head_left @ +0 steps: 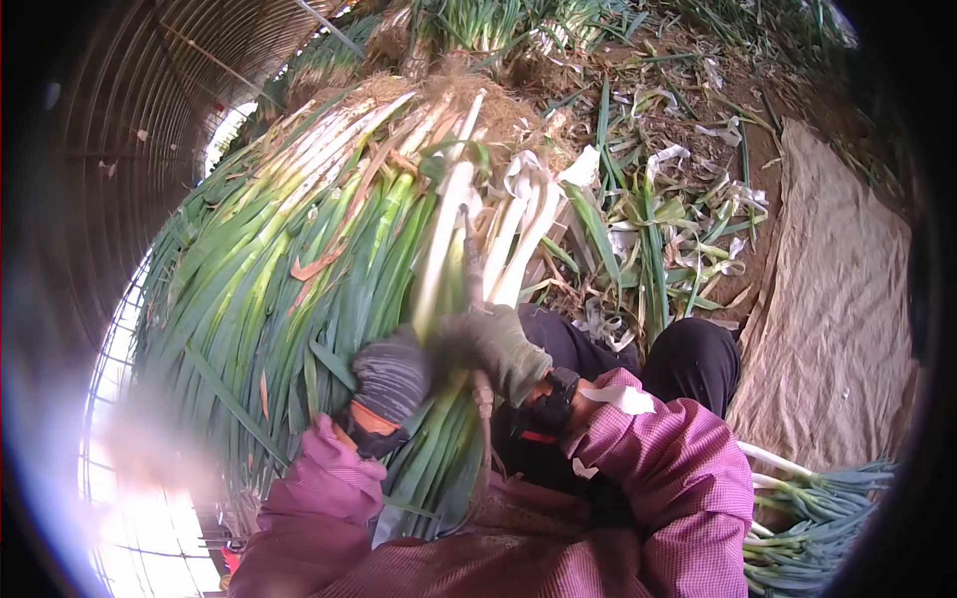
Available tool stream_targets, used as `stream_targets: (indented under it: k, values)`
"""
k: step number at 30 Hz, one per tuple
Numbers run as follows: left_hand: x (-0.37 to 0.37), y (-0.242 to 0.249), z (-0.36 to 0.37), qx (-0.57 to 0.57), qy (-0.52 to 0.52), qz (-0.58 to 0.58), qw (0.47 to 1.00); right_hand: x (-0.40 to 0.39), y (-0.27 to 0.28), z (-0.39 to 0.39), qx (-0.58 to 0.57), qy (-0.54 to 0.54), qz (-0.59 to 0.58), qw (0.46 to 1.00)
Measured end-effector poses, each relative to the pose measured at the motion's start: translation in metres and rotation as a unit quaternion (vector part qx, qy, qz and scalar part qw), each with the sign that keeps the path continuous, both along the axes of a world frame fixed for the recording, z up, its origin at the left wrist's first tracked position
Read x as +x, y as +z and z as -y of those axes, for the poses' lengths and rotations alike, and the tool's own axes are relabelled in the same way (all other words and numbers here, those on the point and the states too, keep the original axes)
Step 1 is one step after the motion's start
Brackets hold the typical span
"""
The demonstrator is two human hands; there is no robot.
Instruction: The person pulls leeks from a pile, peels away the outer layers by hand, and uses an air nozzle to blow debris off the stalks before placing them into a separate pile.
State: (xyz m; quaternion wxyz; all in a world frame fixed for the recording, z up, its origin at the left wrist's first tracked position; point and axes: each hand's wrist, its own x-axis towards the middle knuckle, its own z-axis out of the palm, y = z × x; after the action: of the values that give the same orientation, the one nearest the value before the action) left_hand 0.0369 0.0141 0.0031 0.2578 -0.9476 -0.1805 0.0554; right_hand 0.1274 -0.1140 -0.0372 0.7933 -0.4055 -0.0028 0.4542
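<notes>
My left hand, in a grey knitted glove, closes round the lower part of a long green onion. Its white stem points away from me, and a loose strip of peel hangs near its upper end. My right hand, in a greenish glove, is wrapped round a slim air nozzle whose tip lies beside the stem. From that hand a hose runs down toward my lap. Motion blurs the fingers of both hands where they meet. Right of the nozzle lie several white, peeled green onions.
A large heap of unpeeled green onions fills the left, roots away from me. Peel scraps litter the soil at right. A beige cloth lies farther right, above more green onions. A curved ribbed wall stands at left.
</notes>
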Motion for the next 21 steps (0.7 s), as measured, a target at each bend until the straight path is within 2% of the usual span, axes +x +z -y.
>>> stream_targets:
  k: [2, 6, 9, 12, 13, 15, 16, 18, 21]
  values:
    - [0.005, 0.021, -0.003, -0.02, 0.018, 0.016, 1.0, 0.003, 0.001, 0.001, -0.01, 0.001, 0.008, 1.0]
    - [0.003, 0.035, -0.02, -0.071, -0.082, 0.04, 0.993, -0.003, 0.022, 0.012, -0.006, -0.047, -0.011, 0.999]
    - [0.003, 0.039, -0.018, -0.11, -0.074, 0.028, 0.991, 0.003, 0.006, 0.005, 0.024, -0.044, 0.055, 0.997]
    - [-0.002, 0.044, -0.021, -0.194, -0.127, 0.034, 0.972, 0.007, 0.013, 0.013, -0.008, -0.025, 0.051, 0.998]
    - [-0.001, 0.046, -0.025, -0.289, -0.096, 0.034, 0.952, 0.012, 0.015, 0.016, -0.006, -0.014, 0.045, 0.999]
    - [0.003, 0.048, -0.033, -0.468, -0.033, 0.034, 0.883, 0.02, 0.017, 0.021, -0.003, 0.008, 0.033, 0.999]
    - [0.002, 0.049, -0.034, -0.571, 0.024, 0.053, 0.819, 0.021, 0.014, 0.019, -0.007, 0.007, 0.038, 0.999]
    - [0.0, 0.051, -0.033, -0.745, 0.137, 0.089, 0.647, 0.022, 0.009, 0.012, -0.015, 0.006, 0.048, 0.999]
    - [-0.001, 0.054, -0.029, -0.846, 0.157, 0.116, 0.497, 0.023, 0.017, 0.018, -0.034, 0.017, 0.051, 0.998]
